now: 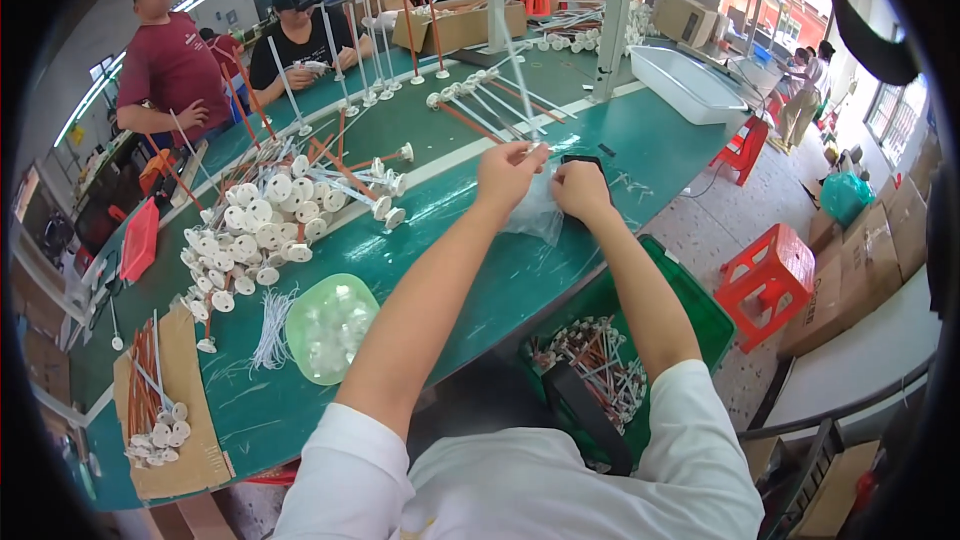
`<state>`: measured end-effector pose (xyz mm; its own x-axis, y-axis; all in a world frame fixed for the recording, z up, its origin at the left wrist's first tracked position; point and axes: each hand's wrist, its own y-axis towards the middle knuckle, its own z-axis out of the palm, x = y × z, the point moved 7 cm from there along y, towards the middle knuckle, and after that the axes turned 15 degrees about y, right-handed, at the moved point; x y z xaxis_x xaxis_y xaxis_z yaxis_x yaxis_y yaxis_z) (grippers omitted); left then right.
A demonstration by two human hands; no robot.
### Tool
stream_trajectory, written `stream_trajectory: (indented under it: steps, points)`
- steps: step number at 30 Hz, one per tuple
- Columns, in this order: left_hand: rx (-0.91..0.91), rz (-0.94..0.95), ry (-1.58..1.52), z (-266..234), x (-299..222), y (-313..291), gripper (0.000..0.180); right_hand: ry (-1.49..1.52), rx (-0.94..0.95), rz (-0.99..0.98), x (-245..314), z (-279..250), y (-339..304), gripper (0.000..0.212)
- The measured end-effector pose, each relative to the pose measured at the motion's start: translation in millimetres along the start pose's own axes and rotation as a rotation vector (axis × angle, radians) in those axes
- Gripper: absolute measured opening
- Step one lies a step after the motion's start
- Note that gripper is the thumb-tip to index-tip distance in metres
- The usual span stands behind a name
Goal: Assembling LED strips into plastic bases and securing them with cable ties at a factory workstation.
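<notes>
My left hand point(508, 178) is closed around the lower end of a thin whitish rod point(519, 80), which stands up tilted from the fingers. A small pale piece shows at the fingertips. Just right of it, my right hand point(582, 190) is curled shut at a crumpled clear plastic bag point(533, 217); its fingertips are partly hidden. A dark flat object like a phone point(600, 162) lies behind the right hand. Beyond the hands, several white and orange-brown rods with round white ends point(480, 108) lie on the green table point(450, 315).
Left lies a big pile of rods with white discs point(265, 215). Nearer are a light green bowl point(333, 328) of clear small pieces, white ties point(272, 330) and cardboard point(205, 410). A green crate point(690, 310) of rods is below right. A white tub point(688, 85) stands far right. Co-workers sit opposite.
</notes>
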<state>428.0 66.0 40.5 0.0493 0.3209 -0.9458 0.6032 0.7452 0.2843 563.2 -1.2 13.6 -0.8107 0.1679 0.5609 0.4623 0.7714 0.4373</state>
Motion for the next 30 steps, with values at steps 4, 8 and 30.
stream_trajectory:
  steps: [4, 8, 30]
  points:
    - [0.006, -0.194, 0.001, -3, 15, -9, 0.023, -0.111, -0.093, 0.124, -1, -49, -28, 0.039]
    - [0.049, -0.179, -0.028, 3, 29, -13, 0.024, -0.153, 0.132, 0.319, -9, -53, -42, 0.074]
    - [0.071, -0.23, -0.652, 98, 56, 18, 0.025, 1.646, -0.167, 0.686, -65, -64, -6, 0.018]
